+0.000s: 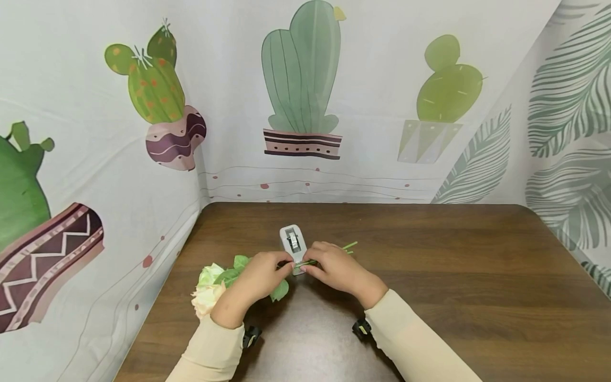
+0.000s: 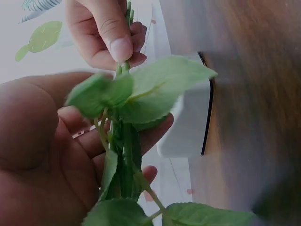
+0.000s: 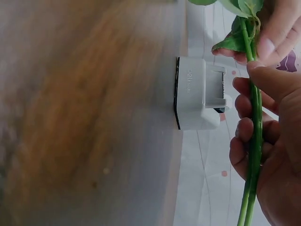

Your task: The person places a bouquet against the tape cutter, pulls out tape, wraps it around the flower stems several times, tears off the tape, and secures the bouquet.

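Cactus-print curtain (image 1: 382, 79) behind brown tabletop (image 1: 453, 276). Flowers (image 1: 207, 297) toward left edge, stems (image 3: 255, 122) running rightward by tape dispenser (image 3: 192, 101). Left hand (image 1: 260, 276) pinches stems, right hand (image 1: 340, 268) curls round them, both closed snug. Best keep stems parallel, leaves (image 1: 280, 291) tucked clear.
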{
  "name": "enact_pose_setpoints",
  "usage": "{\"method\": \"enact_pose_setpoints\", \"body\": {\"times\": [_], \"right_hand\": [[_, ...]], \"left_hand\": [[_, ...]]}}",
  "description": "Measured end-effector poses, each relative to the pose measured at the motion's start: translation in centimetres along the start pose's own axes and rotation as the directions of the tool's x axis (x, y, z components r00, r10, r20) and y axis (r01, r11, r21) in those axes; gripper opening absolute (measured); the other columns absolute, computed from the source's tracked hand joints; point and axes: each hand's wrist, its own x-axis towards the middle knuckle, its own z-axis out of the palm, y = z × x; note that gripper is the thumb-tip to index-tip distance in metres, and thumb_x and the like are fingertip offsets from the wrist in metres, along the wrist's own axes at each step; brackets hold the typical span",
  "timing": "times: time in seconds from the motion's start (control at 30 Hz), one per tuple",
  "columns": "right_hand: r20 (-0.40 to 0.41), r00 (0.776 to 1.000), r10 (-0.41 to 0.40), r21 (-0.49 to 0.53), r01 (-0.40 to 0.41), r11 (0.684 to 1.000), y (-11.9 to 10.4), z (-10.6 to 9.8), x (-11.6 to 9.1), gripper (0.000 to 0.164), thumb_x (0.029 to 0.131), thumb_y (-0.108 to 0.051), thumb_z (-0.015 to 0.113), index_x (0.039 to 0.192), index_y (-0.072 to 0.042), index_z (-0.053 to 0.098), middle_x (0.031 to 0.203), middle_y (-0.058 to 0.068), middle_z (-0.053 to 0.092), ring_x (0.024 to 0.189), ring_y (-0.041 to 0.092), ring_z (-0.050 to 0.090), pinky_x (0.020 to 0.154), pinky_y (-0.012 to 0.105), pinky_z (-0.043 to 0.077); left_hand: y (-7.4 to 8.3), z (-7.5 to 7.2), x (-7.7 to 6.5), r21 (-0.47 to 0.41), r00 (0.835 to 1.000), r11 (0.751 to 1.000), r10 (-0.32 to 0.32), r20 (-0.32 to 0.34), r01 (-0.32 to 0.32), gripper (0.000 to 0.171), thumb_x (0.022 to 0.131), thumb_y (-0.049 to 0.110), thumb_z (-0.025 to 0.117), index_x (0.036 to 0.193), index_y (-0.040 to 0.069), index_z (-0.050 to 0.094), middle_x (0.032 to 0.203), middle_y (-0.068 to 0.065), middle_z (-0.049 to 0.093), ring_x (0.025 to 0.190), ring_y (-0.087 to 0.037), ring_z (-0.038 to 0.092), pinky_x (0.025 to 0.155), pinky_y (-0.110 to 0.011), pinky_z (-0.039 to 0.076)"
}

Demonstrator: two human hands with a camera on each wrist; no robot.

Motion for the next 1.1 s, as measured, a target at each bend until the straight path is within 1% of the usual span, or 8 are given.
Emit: {"method": "enact_pose_setpoints", "body": {"times": [0.17, 0.3, 0.4, 0.5, 0.57, 0.7, 0.9, 1.1], "right_hand": [[-0.03, 1.0, -0.008, -0.022, 0.008, 1.0, 0.1, 0.1, 0.0, 0.015, 0.099, -0.031, 0.066, 0.105, -0.018, 0.071, 0.099, -0.004, 0.064, 0.089, 0.011, 0.058, 0.086, 0.034, 0.05], [-0.055, 0.998, -0.027, -0.04, 0.024, 0.999, 0.1, 0.1, 0.1, 0.015, 0.098, -0.03, 0.068, 0.105, -0.018, 0.072, 0.099, -0.004, 0.065, 0.091, 0.012, 0.058, 0.087, 0.035, 0.051], [-0.067, 0.997, -0.037, -0.05, 0.033, 0.998, 0.1, 0.1, 0.1, 0.015, 0.097, -0.03, 0.068, 0.105, -0.018, 0.072, 0.1, -0.003, 0.066, 0.092, 0.012, 0.06, 0.088, 0.035, 0.051], [-0.076, 0.997, -0.033, -0.059, 0.029, 0.998, 0.1, 0.2, 0.2, 0.015, 0.097, -0.029, 0.069, 0.105, -0.018, 0.073, 0.1, -0.003, 0.066, 0.094, 0.012, 0.061, 0.089, 0.035, 0.051], [-0.083, 0.996, -0.03, -0.064, 0.024, 0.998, 0.0, 0.2, 0.2, 0.015, 0.096, -0.029, 0.07, 0.105, -0.017, 0.073, 0.1, -0.002, 0.067, 0.094, 0.013, 0.061, 0.089, 0.035, 0.052], [-0.085, 0.996, -0.015, -0.067, 0.009, 0.998, -0.1, 0.3, 0.2, 0.015, 0.095, -0.029, 0.071, 0.103, -0.017, 0.073, 0.1, -0.002, 0.066, 0.09, 0.012, 0.061, 0.085, 0.034, 0.053], [-0.075, 0.997, 0.013, -0.059, -0.017, 0.998, -0.1, 0.5, 0.2, 0.014, 0.095, -0.029, 0.072, 0.101, -0.017, 0.07, 0.097, -0.004, 0.066, 0.079, 0.01, 0.06, 0.077, 0.031, 0.053], [-0.042, 0.999, 0.02, -0.053, -0.022, 0.998, -0.1, 0.5, 0.2, 0.017, 0.098, -0.033, 0.068, 0.103, -0.017, 0.072, 0.095, -0.007, 0.07, 0.08, 0.007, 0.059, 0.085, 0.035, 0.053]], "left_hand": [[-0.4, -0.1, 0.1, -0.007, 0.999, 0.999, -0.039, -0.021, 0.039, 0.016, 0.101, 0.021, 0.061, 0.1, 0.015, 0.076, 0.091, 0.003, 0.074, 0.078, -0.011, 0.06, 0.076, -0.036, 0.052], [-0.6, -0.2, 0.1, -0.033, 0.998, 0.998, -0.054, 0.019, 0.054, 0.018, 0.102, 0.024, 0.06, 0.096, 0.017, 0.076, 0.086, 0.003, 0.07, 0.075, -0.013, 0.057, 0.072, -0.034, 0.049], [-0.5, -0.3, -0.1, -0.049, 0.996, 0.996, -0.068, 0.05, 0.071, 0.018, 0.101, 0.026, 0.062, 0.103, 0.02, 0.078, 0.095, 0.004, 0.073, 0.084, -0.014, 0.064, 0.077, -0.036, 0.052], [-0.5, -0.2, -0.1, -0.038, 0.996, 0.997, -0.063, 0.056, 0.065, 0.018, 0.098, 0.026, 0.066, 0.11, 0.02, 0.078, 0.108, 0.002, 0.075, 0.1, -0.018, 0.069, 0.086, -0.041, 0.055], [-0.5, -0.1, -0.1, -0.016, 0.998, 0.999, -0.042, 0.043, 0.043, 0.017, 0.096, 0.024, 0.07, 0.11, 0.019, 0.078, 0.108, 0.0, 0.075, 0.101, -0.019, 0.07, 0.088, -0.041, 0.055], [-0.3, 0.3, 0.1, 0.015, 1.0, 1.0, -0.015, 0.004, 0.014, 0.012, 0.093, 0.02, 0.073, 0.103, 0.017, 0.079, 0.099, 0.001, 0.073, 0.091, -0.016, 0.068, 0.082, -0.038, 0.055], [-0.1, 0.8, 0.2, 0.05, 0.998, 0.999, -0.009, -0.055, 0.012, 0.006, 0.089, 0.017, 0.076, 0.095, 0.018, 0.078, 0.099, 0.001, 0.075, 0.089, -0.015, 0.068, 0.078, -0.038, 0.055], [0.0, 1.0, 0.3, 0.101, 0.997, 0.995, 0.021, -0.071, -0.013, 0.003, 0.089, 0.019, 0.078, 0.091, 0.018, 0.077, 0.096, 0.002, 0.074, 0.086, -0.013, 0.067, 0.076, -0.035, 0.054]]}}
